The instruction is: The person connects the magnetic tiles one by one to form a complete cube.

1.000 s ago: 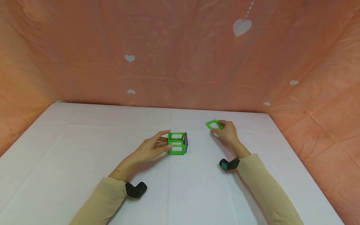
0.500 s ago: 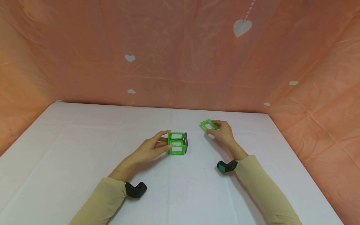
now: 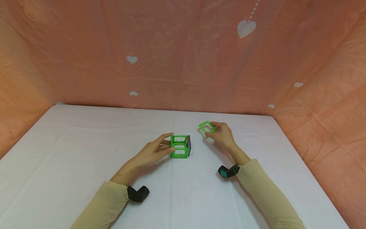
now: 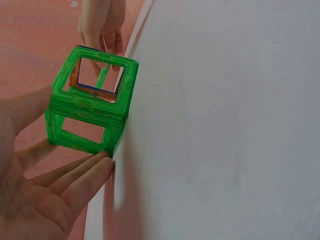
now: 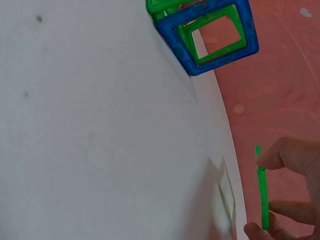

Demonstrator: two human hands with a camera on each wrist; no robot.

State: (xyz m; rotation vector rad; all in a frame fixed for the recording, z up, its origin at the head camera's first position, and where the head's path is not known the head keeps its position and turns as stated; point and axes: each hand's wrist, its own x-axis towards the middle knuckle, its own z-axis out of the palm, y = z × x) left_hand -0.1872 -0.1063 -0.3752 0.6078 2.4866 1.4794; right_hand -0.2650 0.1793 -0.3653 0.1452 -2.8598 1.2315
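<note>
An open box of green square magnetic tiles stands on the white table, with a blue tile on its right side. My left hand holds the box from the left, thumb on the near edge and a finger on the far edge. In the left wrist view, more fingertips lie against the lower edge of the green box. To the right and farther back, my right hand pinches a single green square tile between thumb and fingers. The right wrist view shows that green tile edge-on, apart from the box.
A white cloth covers the table. Pink-orange curtain with pale hearts hangs behind and along both sides. Black wrist cameras sit at both sleeves, low over the cloth.
My right hand has moved left with the green tile, closer to the box. My left hand and the box have stayed in place.
</note>
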